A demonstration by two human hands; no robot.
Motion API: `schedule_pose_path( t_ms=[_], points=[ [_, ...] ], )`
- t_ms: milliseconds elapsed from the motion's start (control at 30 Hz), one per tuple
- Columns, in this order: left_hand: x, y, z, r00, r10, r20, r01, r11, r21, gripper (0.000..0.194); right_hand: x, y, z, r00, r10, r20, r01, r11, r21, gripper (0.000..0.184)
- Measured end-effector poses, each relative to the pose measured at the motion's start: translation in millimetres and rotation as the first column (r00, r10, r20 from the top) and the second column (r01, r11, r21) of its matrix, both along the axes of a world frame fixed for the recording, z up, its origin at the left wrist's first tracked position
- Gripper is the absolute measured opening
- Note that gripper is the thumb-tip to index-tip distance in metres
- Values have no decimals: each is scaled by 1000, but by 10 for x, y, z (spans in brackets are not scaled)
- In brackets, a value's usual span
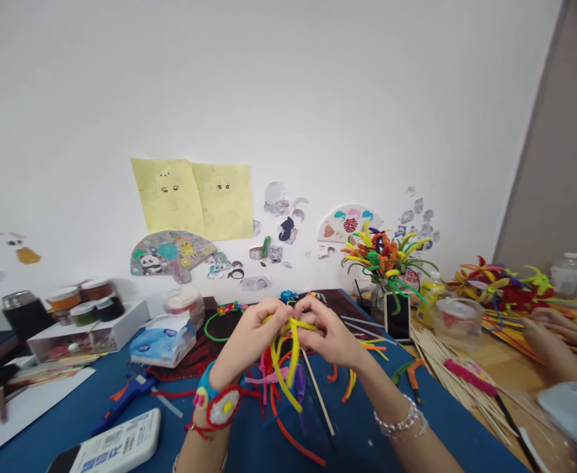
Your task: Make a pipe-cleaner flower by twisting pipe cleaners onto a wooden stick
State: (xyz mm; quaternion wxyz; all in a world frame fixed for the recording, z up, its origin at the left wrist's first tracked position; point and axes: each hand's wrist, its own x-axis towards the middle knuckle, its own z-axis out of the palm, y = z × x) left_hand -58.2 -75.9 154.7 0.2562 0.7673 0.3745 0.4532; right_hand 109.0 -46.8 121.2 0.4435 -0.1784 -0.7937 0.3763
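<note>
Yellow pipe cleaners (pixel 293 358) are pinched between my two hands above the middle of the blue table mat, their loose ends hanging down. My left hand (pixel 263 322) has its fingers closed around them from the left. From the other side, my right hand (pixel 326 328) grips them too, fingertips close to the left ones. The exact join is hidden behind the fingers. Below lie a pale wooden stick (pixel 319 394), a red-orange pipe cleaner (pixel 296 443), and several pink and purple pieces (pixel 269 376).
Left: a tissue pack (pixel 163 340), a blue glue gun (pixel 123 402), a white case (pixel 114 447) and jars on a box (pixel 89 328). Right: a vase of pipe-cleaner flowers (pixel 380 259), a phone (pixel 397 315), wooden sticks (pixel 459 368) and another person's hand (pixel 554 335).
</note>
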Motion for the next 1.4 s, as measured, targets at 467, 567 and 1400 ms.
schedule_pose_path(
  t_ms=[467,567,1400],
  points=[
    [9,-11,-41,965,-11,262,75,970,-232,36,-44,-9,77,991,132,-33,-136,959,-249,30],
    [7,16,-41,951,-29,306,96,974,-204,33,-42,40,45,986,87,-142,-131,934,-333,26],
    [82,104,-79,948,-274,164,315,890,-329,34,-39,144,37,966,-55,-252,-41,932,-361,28]
  ],
)
